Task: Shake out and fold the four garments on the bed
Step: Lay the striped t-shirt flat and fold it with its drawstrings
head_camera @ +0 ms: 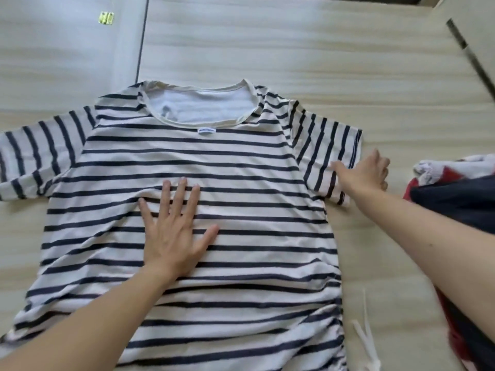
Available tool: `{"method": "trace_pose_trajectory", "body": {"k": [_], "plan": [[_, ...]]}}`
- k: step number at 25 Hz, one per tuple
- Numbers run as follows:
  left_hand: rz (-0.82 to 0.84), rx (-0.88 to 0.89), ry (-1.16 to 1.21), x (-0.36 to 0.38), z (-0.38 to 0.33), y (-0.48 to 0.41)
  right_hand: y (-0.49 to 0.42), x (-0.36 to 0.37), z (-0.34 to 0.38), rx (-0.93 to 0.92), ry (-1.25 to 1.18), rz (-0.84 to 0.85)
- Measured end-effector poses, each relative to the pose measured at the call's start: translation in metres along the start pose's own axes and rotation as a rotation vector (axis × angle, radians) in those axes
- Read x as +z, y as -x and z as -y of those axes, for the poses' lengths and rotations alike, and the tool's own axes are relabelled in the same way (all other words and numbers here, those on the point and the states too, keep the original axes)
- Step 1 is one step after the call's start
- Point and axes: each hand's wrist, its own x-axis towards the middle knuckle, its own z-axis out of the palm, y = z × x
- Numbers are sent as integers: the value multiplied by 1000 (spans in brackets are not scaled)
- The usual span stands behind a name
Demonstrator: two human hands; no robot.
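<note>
Left hand [174, 231]: palm down, fingers spread, pressed flat on the chest of the striped T-shirt [187, 210]. Nothing gripped.

Right hand [367, 174]: reaching out to the hem of the shirt's right-side sleeve [326, 153]. Thumb lies on the striped cloth, fingers loosely extended past the sleeve edge onto the bed. Blurred; cannot tell whether any fabric is pinched under it.

Shirt lies spread face up in the middle of the bed [294, 49], neckline [201, 108] toward the far side, small white label just below the collar. Cream with dark navy stripes. Some wrinkling around the left palm; gathered ruching along the near right side seam, with white drawstrings [361, 330] trailing onto the bed beside it.

Edges: left sleeve runs off the left frame edge; shirt hem cut off at the bottom. Bare bed surface beyond the neckline and between the right sleeve and the pile of other garments [455, 199] at the right edge. Pile is red, white and dark navy, partly behind the right forearm, cut off by the frame; separate pieces not distinguishable.

Far left: a pale panel with a small brass hinge [106, 17], beside the bed's edge.
</note>
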Motion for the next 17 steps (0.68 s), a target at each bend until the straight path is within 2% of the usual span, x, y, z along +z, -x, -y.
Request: {"method": "trace_pose_trajectory", "body": {"k": [3,7,9,11,13,15,17], "plan": [[-45,4,7,-1,0,0,-44,10,2,105,78,46],[-60,17,-1,-3,-2,0,-53,20,16,13,55,-81],[-57,22,5,-5,-1,0,-47,10,33,-39,-68,-88],[-50,28,2,-6,-1,0,-36,-11,60,-180,-190,-98],[-44,28,2,-7,-2,0,-11,-37,98,-438,-231,-76],[-46,31,0,-8,-2,0,18,-50,132,-651,-281,68],[-48,31,0,-8,-2,0,38,-42,150,-704,-346,286]]}}
